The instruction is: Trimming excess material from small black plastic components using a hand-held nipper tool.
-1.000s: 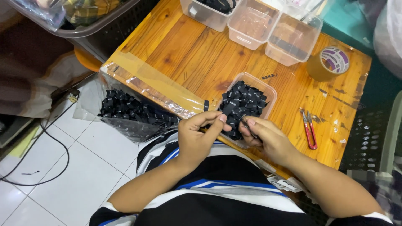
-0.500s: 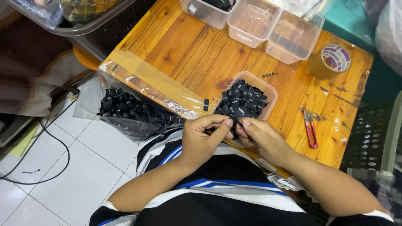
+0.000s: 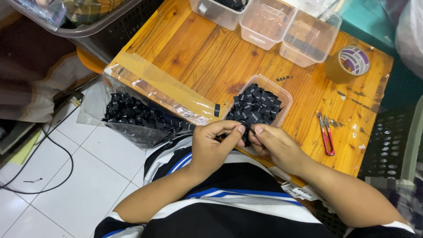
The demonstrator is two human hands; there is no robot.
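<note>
Since a second ago: hands drawn closer together, off the heap, now at the near table edge. Wooden table [image 3: 198, 53] with clear plastic bag [image 3: 132, 119] of black labels taped to its left edge; clear tub [image 3: 282, 94] heaped with folded black woven labels [image 3: 255, 108]; red thread snips [image 3: 326, 136] to the right. Risk, judged: label slipping from the pinch and dropping to lap or floor; wrist knocking the overfull tub. Left hand [image 3: 211, 147] and right hand [image 3: 275, 147] meeting over the lap, thumbs and forefingers pinched shut on one small black label [image 3: 247, 128], forearms angled inward.
</note>
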